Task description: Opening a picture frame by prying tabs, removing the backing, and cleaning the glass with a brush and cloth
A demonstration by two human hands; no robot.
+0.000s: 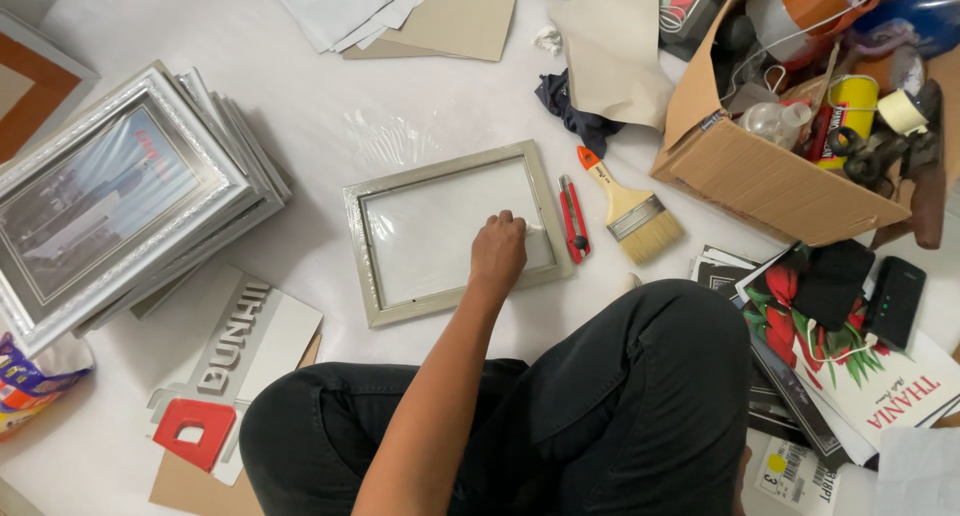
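A silver picture frame [450,172] with a glass pane lies flat on the white floor covering in front of me. My left hand [498,251] rests on the pane near the frame's right edge, fingers curled around a small white wad [536,230] pressed to the glass. My forearm reaches up from the lower middle over my black trousers. My right hand is out of sight.
A red utility knife [573,216] and a wide paintbrush [632,212] lie right of the frame. A cardboard box [770,181] of tools stands at the upper right. A stack of silver frames [120,196] sits left, cardboard sheets [455,16] above, printed papers [880,376] at the lower right.
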